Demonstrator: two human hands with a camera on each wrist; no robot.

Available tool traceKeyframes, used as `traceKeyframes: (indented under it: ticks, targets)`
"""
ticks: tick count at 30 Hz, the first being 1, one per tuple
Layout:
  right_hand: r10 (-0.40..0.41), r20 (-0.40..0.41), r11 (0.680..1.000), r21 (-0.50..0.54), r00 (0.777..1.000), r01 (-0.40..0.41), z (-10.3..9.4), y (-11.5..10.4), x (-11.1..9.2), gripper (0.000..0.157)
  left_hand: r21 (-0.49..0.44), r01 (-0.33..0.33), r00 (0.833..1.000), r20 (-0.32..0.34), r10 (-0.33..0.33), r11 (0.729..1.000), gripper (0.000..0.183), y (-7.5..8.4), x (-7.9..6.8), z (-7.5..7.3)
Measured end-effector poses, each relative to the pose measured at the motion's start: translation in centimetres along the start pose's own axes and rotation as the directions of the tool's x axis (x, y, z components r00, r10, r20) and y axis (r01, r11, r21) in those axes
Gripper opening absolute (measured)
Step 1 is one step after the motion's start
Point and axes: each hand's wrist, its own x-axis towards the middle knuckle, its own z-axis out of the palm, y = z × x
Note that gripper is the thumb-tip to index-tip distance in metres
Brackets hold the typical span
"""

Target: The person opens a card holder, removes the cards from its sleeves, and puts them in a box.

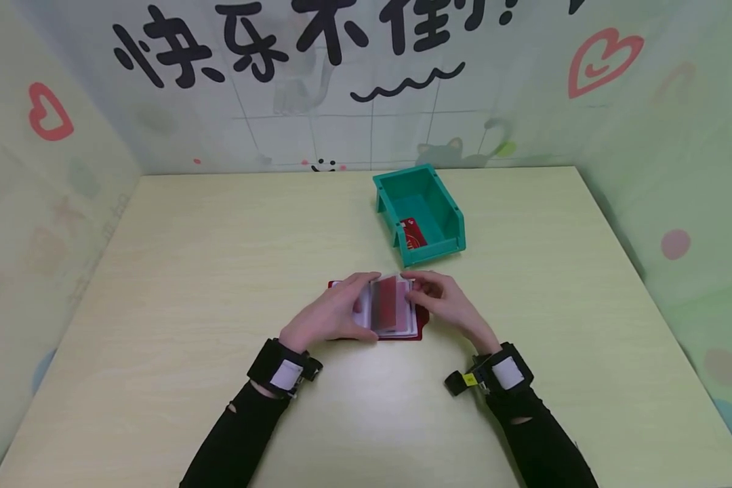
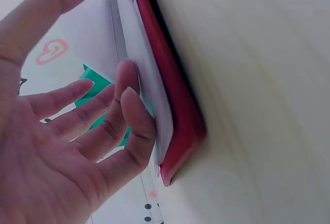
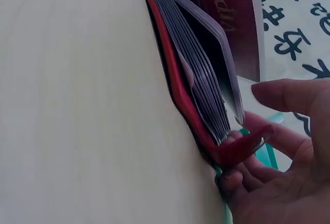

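Head view: one red card holder (image 1: pixel 392 313), open on the worktop (image 1: pixel 219 237), near one green bin (image 1: pixel 436 251) containing one red card (image 1: pixel 413 232);
Left hand (image 1: pixel 335 312): spread around the holder, probably to steady it;
Right hand (image 1: pixel 439 298): thumb and forefinger parted beside the sleeves (image 3: pixel 198 64), perhaps to fan them;
Sleeves: several; not countable.

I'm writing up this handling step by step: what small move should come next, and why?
Perhaps the right hand should take the raised sleeve by its edge and turn it left: that sleeve, with a red card inside, stands up from the other sleeves, the right fingers are close by, and the left hand is at the card holder.
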Motion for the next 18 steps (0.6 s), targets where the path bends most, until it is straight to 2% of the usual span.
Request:
traceKeyframes:
  ticks: [4,6,9,12,18]
  targets:
    - [-0.017,-0.067,0.988,-0.154,0.998,0.006,0.9,-0.8,0.1,0.043,-0.028,-0.023,1.0,-0.015,0.022,0.999,0.097,-0.2,-0.1,-0.1]
    - [-0.047,-0.107,0.984,-0.179,0.993,0.027,1.3,-1.4,0.1,0.04,-0.037,-0.032,0.999,-0.019,0.031,0.999,0.097,-0.3,-0.1,-0.1]
    - [-0.068,-0.15,0.99,-0.134,0.986,0.048,1.6,-2.6,0.0,0.028,-0.036,-0.034,0.999,-0.028,0.033,0.999,0.094,-0.3,-0.1,-0.2]
    - [-0.044,-0.138,0.997,-0.067,0.989,0.035,1.6,-3.8,-0.2,0.018,-0.041,-0.043,0.998,-0.038,0.041,0.998,0.09,-0.2,-0.1,-0.2]
    - [-0.022,-0.106,0.997,-0.077,0.994,0.013,1.8,-2.8,0.0,0.018,-0.048,-0.089,0.995,-0.048,0.086,0.995,0.087,0.0,-0.3,0.0]
